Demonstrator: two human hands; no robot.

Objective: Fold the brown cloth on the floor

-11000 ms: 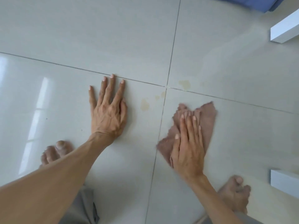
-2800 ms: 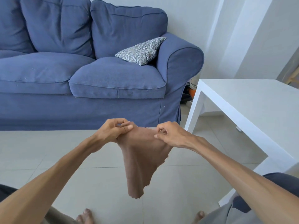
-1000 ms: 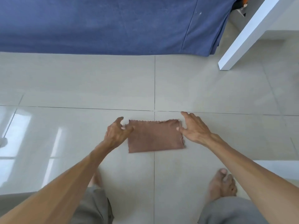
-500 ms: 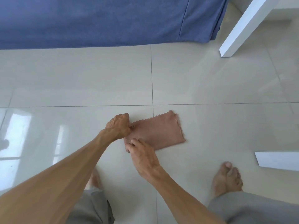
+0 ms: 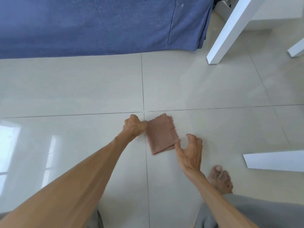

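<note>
The brown cloth (image 5: 160, 135) lies on the pale tiled floor as a small folded rectangle, its scalloped edges along the top and right side. My left hand (image 5: 134, 127) is closed in a fist against the cloth's upper left edge, pinching it there. Just off the cloth's lower right corner, my right hand (image 5: 190, 150) has its fingers spread. One fingertip touches that corner and nothing is held.
A blue sofa skirt (image 5: 98, 25) runs across the top. White table legs (image 5: 230, 30) stand at the upper right, and another white piece (image 5: 274, 160) lies at the right. My bare right foot (image 5: 220, 180) rests on the tiles below my right hand.
The cloth went from a wide rectangle to about half that width, its left part folded over to the right. My right hand let go and moved to the right of the cloth.
</note>
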